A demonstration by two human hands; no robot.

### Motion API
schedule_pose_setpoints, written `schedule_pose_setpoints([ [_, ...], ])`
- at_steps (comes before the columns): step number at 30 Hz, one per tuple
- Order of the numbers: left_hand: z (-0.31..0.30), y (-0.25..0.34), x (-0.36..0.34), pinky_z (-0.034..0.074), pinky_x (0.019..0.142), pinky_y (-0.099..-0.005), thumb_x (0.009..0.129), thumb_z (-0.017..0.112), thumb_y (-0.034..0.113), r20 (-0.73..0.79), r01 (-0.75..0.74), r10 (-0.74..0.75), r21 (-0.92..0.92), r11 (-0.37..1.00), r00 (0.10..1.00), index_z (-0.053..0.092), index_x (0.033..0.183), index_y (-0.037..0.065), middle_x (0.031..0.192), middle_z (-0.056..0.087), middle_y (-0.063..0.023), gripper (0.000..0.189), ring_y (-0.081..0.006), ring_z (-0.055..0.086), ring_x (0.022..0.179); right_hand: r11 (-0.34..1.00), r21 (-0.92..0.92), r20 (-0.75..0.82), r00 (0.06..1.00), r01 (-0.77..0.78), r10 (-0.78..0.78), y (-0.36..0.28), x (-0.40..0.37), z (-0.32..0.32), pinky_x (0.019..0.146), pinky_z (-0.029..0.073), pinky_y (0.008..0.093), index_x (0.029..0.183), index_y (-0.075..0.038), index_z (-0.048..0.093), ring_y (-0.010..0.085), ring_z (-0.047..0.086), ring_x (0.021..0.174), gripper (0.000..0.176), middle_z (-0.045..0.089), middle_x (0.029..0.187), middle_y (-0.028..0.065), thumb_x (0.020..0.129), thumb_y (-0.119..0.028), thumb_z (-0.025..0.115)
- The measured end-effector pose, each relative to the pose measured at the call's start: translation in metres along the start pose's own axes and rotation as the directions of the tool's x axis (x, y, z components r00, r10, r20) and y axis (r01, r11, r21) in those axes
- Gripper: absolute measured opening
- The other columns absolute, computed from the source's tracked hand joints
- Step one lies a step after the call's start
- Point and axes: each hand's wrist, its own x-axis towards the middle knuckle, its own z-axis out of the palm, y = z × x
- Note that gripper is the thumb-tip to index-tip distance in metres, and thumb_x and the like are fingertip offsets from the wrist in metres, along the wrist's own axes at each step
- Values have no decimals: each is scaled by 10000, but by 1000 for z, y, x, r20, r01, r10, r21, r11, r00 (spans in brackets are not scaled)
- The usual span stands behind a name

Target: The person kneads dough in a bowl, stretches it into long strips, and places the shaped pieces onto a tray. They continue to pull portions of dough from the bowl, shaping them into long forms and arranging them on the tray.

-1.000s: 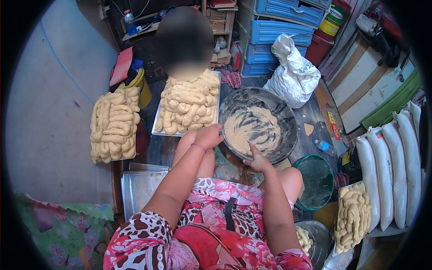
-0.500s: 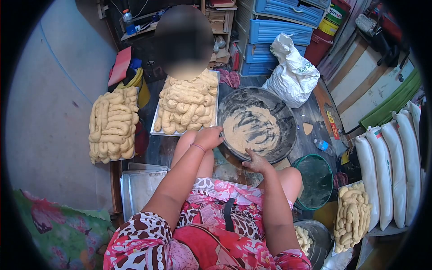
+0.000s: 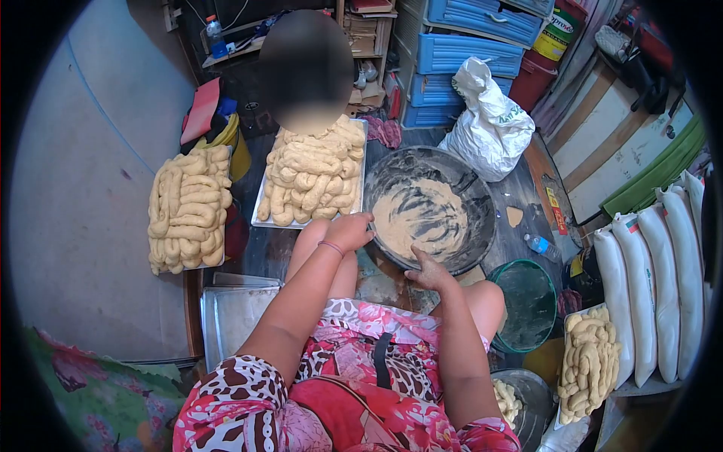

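Observation:
A large dark metal pan point(image 3: 482, 203) smeared with pale dough residue sits on the floor in front of me. My left hand point(image 3: 350, 230) grips the pan's near-left rim. My right hand point(image 3: 429, 273) rests on the near rim with its fingers touching the edge; I cannot tell whether it grips. A tray point(image 3: 260, 215) heaped with rolled dough sticks stands just left of the pan.
A second heap of dough sticks point(image 3: 188, 207) lies at far left, a third point(image 3: 587, 361) at lower right. A green sieve point(image 3: 527, 301), water bottle point(image 3: 544, 245), white sack point(image 3: 489, 120), blue drawers point(image 3: 467, 53) and empty trays point(image 3: 233, 316) surround me. A person sits beyond the tray.
My right hand slid from inside the pan back onto its near rim. The left hand stays on the rim.

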Motion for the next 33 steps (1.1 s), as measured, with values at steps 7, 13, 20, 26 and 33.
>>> schedule_pose_setpoints([
  [7, 3, -3, 1, 464, 815, -408, 785, 599, 279, -12, -16, 16, 1, 1000, 1000, 560, 1081, 86, 1050, 617, -147, 355, -303, 590, 972, 1000, 14, 16, 1000, -14, 14, 1, 0, 0, 1031, 306, 352, 1364, 16, 287, 341, 387, 1248, 767, 394, 1326, 270, 732, -216, 653],
  [13, 4, -4, 2, 468, 808, -408, 786, 597, 280, -11, -20, 20, 3, 1000, 1000, 565, 1078, 88, 1039, 622, -148, 351, -301, 592, 968, 1000, 2, 21, 1000, -9, 9, 4, 1, 2, 1027, 311, 354, 1359, 19, 296, 344, 397, 1240, 763, 403, 1318, 272, 731, -228, 653],
  [20, 1, -1, 1, 468, 809, -407, 787, 598, 285, 9, -7, 7, -5, 1000, 1000, 566, 1077, 88, 1041, 622, -147, 352, -299, 592, 971, 1000, -6, 20, 1000, 11, -11, 4, 0, 2, 1026, 316, 357, 1351, 25, 306, 342, 406, 1233, 755, 406, 1317, 269, 733, -236, 651],
  [26, 4, -4, 2, 449, 841, -399, 789, 597, 245, 5, -9, 9, -18, 1000, 1000, 564, 1105, 63, 1046, 615, -143, 366, -305, 579, 981, 999, 0, 49, 998, -37, 37, 2, 1, 1, 1029, 315, 356, 1351, 21, 312, 336, 407, 1233, 747, 401, 1326, 260, 741, -244, 653],
  [33, 0, -1, 0, 449, 833, -400, 789, 595, 253, 17, 7, -7, -30, 1000, 1000, 564, 1086, 66, 1045, 612, -146, 352, -309, 577, 982, 999, -13, 72, 996, -45, 46, 0, -2, -1, 1033, 312, 342, 1340, 18, 329, 341, 390, 1248, 742, 394, 1331, 262, 755, -294, 660],
])
